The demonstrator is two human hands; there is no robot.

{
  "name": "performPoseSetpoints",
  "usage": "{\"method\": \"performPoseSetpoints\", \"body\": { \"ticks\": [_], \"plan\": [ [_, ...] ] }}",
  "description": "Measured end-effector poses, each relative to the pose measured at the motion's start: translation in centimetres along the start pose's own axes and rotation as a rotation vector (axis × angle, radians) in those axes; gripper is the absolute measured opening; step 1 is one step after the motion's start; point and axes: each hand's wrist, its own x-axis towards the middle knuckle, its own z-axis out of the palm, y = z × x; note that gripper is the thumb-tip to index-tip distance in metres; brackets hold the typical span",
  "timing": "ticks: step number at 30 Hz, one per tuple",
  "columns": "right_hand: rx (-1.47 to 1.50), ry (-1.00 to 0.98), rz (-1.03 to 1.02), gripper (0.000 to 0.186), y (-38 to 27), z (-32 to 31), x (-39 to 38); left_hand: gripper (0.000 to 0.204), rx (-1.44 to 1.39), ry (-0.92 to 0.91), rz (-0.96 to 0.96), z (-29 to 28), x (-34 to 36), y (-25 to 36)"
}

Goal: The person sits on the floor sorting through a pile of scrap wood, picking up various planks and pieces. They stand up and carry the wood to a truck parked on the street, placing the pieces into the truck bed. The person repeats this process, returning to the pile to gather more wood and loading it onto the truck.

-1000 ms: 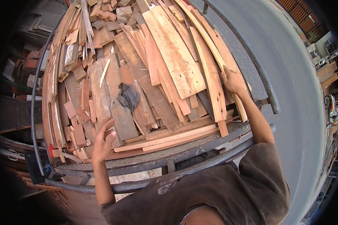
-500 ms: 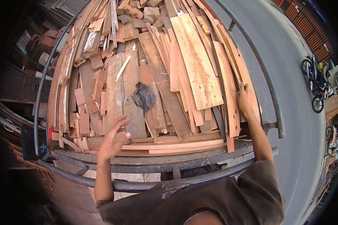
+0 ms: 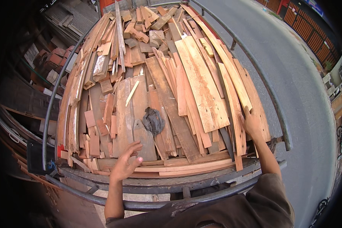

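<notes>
A big heap of wooden planks and offcuts fills a flat load bed in front of me. At its right side my right hand (image 3: pixel 251 122) is closed on the near end of a long, narrow light plank (image 3: pixel 235 85). Beside that hand, to its left, lies another narrow plank (image 3: pixel 235 127), and farther left a wide pale board (image 3: pixel 203 87). My left hand (image 3: pixel 127 162) is open over the near edge of the heap, fingers apart, holding nothing. A crumpled dark plastic bag (image 3: pixel 153 121) lies on the boards just beyond it.
Curved metal rails (image 3: pixel 264 79) run along both sides of the bed, and a bent metal bar (image 3: pixel 148 205) crosses close to my body. A grey road (image 3: pixel 292 95) passes on the right. Bricks (image 3: pixel 57 57) and stacked material stand at the left.
The view has shifted, so the heap sits lower in it. A motorcycle on the road has moved toward the lower right edge. Both hands keep nearly the same places over the wood.
</notes>
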Motion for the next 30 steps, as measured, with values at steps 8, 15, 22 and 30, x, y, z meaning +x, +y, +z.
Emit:
{"method": "performPoseSetpoints", "body": {
  "ticks": [8, 15, 22, 30],
  "plan": [
    [0.094, -0.542, 0.196, 0.109, -4.1, -1.4, -6.7, 0.045, -0.044, -0.083, 0.054, 1.0, 0.4, -0.4],
    [0.459, -0.215, 0.220, 0.079, -5.6, -7.2, -8.1, 0.047, -0.049, -0.094, 0.026, 1.1, -0.3, -0.3],
    [0.504, -0.193, 0.207, 0.062, -7.3, -14.2, -13.0, 0.048, -0.080, -0.071, 0.013, 0.2, -0.5, 0.4],
    [0.594, -0.166, 0.195, 0.058, -9.0, -14.3, -16.5, 0.047, -0.160, -0.088, -0.079, 0.4, -0.2, -0.2]
  ]
}}
